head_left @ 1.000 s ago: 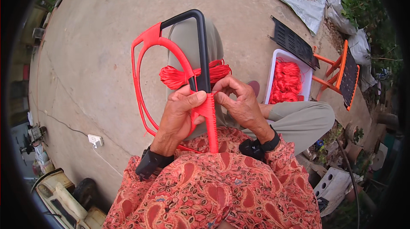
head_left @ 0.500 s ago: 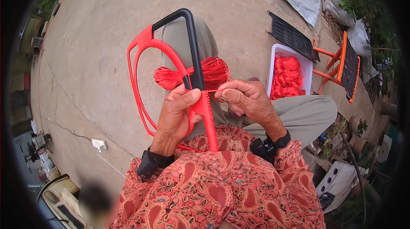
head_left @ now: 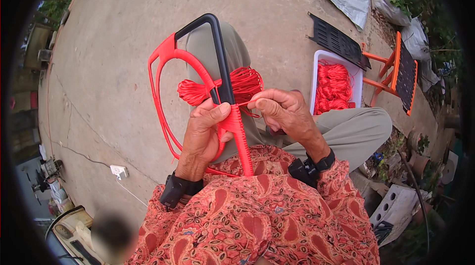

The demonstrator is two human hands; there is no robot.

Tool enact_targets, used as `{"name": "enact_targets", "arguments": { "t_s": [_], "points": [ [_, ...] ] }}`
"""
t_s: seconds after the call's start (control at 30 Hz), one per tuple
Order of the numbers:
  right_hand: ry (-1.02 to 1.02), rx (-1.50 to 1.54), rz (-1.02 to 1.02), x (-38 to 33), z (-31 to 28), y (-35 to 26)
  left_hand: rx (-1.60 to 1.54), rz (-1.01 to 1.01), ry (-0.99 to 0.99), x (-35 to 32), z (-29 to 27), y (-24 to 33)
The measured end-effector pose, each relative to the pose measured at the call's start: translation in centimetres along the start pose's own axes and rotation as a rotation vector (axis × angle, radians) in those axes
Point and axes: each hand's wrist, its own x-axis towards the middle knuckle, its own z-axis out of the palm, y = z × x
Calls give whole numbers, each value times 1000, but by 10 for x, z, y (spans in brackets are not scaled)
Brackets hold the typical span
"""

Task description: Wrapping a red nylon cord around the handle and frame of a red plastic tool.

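Note:
A black tubular frame [head_left: 221,52] stands in front of me, its left side and lower part wound tightly in red cord. My left hand [head_left: 204,129] grips the frame where the wrapping ends, the thumb pressing on the windings. In a pinch, my right hand [head_left: 281,114] holds the red cord [head_left: 244,104], which runs short and taut from the frame to the fingertips. Behind the black tube lies a bundle of red cord [head_left: 246,84], tied at its middle and resting against my leg; the tube hides part of it.
To the right, a white plastic bin [head_left: 314,81] holds more red cord bundles. Past it are a black slotted panel [head_left: 336,40] and an orange folding stool [head_left: 396,74]. A white power socket [head_left: 119,171] with cables lies on the concrete at left. Concrete blocks [head_left: 398,208] sit lower right.
My right hand has shifted slightly left and up, bringing the pinched cord nearer the frame. My left hand keeps its grip; the view has moved a little.

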Motion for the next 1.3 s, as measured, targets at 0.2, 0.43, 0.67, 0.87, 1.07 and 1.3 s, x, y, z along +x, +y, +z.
{"name": "enact_targets", "arguments": {
  "t_s": [0.2,0.43,0.67,0.87,1.07,1.3],
  "points": [
    [-30,42,42,2,-6,14,-8,5,-26,0,-3,-2],
    [184,-73,-158,13,4,7,9,7,-16,0,2,3],
    [185,-860,-695,38,0,-14,-19,-9,4,4,12,2],
    [-56,-1082,-704,43,21,-11,-34,1,2,-11,-1,0],
    [-114,-1204,-706,47,20,-12,-48,-8,-21,-15,5,1],
    [-70,-1173,-736,60,21,-10,6,83,-41,-23,12,6]
  ]
}}
